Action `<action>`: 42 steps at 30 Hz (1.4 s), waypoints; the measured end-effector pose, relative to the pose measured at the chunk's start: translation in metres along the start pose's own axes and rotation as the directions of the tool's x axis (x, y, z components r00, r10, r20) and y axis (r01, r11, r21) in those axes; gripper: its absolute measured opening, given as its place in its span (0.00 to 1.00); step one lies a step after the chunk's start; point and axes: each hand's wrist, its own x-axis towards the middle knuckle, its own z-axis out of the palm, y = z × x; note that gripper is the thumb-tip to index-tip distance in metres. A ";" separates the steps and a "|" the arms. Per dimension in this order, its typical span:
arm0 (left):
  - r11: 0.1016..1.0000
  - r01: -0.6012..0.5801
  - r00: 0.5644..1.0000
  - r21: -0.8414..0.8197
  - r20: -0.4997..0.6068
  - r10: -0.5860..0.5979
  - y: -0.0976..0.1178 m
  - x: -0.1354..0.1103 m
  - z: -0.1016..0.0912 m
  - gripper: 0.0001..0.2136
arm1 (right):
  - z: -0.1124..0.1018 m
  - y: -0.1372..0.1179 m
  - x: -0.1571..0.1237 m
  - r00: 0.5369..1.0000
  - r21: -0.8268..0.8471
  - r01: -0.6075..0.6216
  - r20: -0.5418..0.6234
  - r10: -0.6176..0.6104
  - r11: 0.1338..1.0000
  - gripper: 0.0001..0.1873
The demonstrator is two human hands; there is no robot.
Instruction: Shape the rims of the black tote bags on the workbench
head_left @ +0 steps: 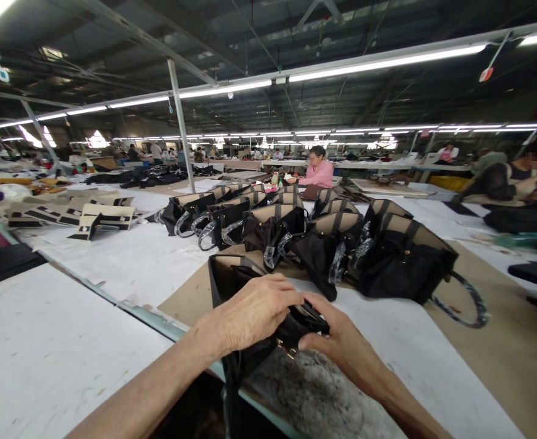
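You have one black bag (225,286) between your two hands, right in front of you at the near edge of the table (126,244). Its top is open, and the inside of its back wall is tan. Small gold bits (289,350) hang at its near side, below your fingers. Under that side is one grey, blotchy thing (323,384).

Past your bag stands a bunch of other black bags (401,262). You can count at least eight, but they overlap, so the full number is hard to tell. At least four of their round handles (465,305) have clear, shiny wrap on them. To the left lies a heap of pale pieces with black stripes (104,222), too mixed up to count. One person in pink (318,174) is across the table, and one person in dark clothes (501,180) is at the right.

Your left hand (259,311) is palm down over the bag, with its fingers bent to the right. Its thumb is hidden, so I cannot tell if it pinches. Your right hand (330,332) holds the bag's edge, fingers on top and thumb below. Both arms reach up from the bottom, and your hands almost meet.
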 end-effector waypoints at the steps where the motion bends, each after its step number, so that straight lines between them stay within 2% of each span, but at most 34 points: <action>1: 1.000 -0.007 1.000 0.011 0.021 0.007 -0.002 0.004 0.003 0.10 | -0.002 0.000 0.000 1.000 0.019 0.000 0.016 0.000 1.000 0.18; 6: 0.976 0.013 0.998 0.218 0.053 -0.026 -0.003 0.002 0.015 0.02 | -0.012 0.005 0.004 0.996 0.109 -0.038 0.084 0.029 0.993 0.22; 9: 0.941 0.072 0.994 0.330 0.059 -0.097 -0.008 -0.002 0.020 0.05 | -0.015 0.011 0.007 0.992 0.153 -0.090 0.105 0.074 0.984 0.26; 12: 0.913 0.140 0.981 0.383 0.074 -0.182 -0.016 -0.005 0.018 0.06 | -0.023 0.013 0.009 0.983 0.193 -0.142 0.145 0.115 0.971 0.26; 15: 0.901 0.222 0.958 0.373 0.089 -0.273 -0.018 -0.007 0.006 0.08 | -0.040 0.013 0.013 0.972 0.248 -0.164 0.206 0.114 0.955 0.23; 18: 0.877 0.355 0.911 0.324 0.089 -0.402 -0.012 -0.007 -0.005 0.09 | -0.059 0.014 0.016 0.959 0.259 -0.184 0.261 0.115 0.948 0.22; 21: 0.843 0.429 0.880 0.324 0.060 -0.470 -0.011 -0.005 -0.004 0.08 | -0.066 0.021 0.018 0.954 0.246 -0.194 0.271 0.125 0.950 0.19; 23: 0.831 0.449 0.872 0.327 0.041 -0.487 -0.015 -0.002 0.001 0.06 | -0.064 0.026 0.017 0.956 0.251 -0.201 0.261 0.134 0.947 0.19; 26: 0.841 0.435 0.882 0.321 0.036 -0.470 -0.022 0.001 0.006 0.05 | -0.059 0.031 0.016 0.960 0.268 -0.213 0.235 0.150 0.939 0.20; 29: 0.855 0.413 0.893 0.315 0.044 -0.448 -0.025 0.002 0.005 0.07 | -0.057 0.033 0.015 0.964 0.300 -0.198 0.230 0.130 0.933 0.21; 34: 0.854 0.452 0.876 0.257 0.053 -0.480 -0.025 -0.003 0.004 0.08 | -0.057 0.034 0.015 0.966 0.282 -0.214 0.205 0.159 0.935 0.23; 37: 0.875 0.443 0.893 0.196 -0.004 -0.451 -0.028 -0.011 0.010 0.08 | -0.055 0.035 0.013 0.967 0.222 -0.223 0.174 0.186 0.949 0.25; 39: 0.893 0.419 0.908 0.165 -0.107 -0.406 -0.030 -0.018 0.015 0.05 | -0.054 0.034 0.011 0.965 0.162 -0.236 0.154 0.211 0.958 0.26; 40: 0.891 0.428 0.897 0.152 -0.191 -0.398 -0.030 -0.021 0.018 0.04 | -0.052 0.034 0.010 0.965 0.126 -0.238 0.145 0.220 0.963 0.27; 41: 0.879 0.459 0.865 0.128 -0.287 -0.410 -0.028 -0.025 0.020 0.06 | -0.051 0.033 0.009 0.965 0.083 -0.239 0.135 0.226 0.968 0.27; 42: 0.856 0.509 0.811 0.087 -0.382 -0.443 -0.024 -0.029 0.023 0.12 | -0.049 0.032 0.007 0.965 0.033 -0.237 0.123 0.231 0.971 0.27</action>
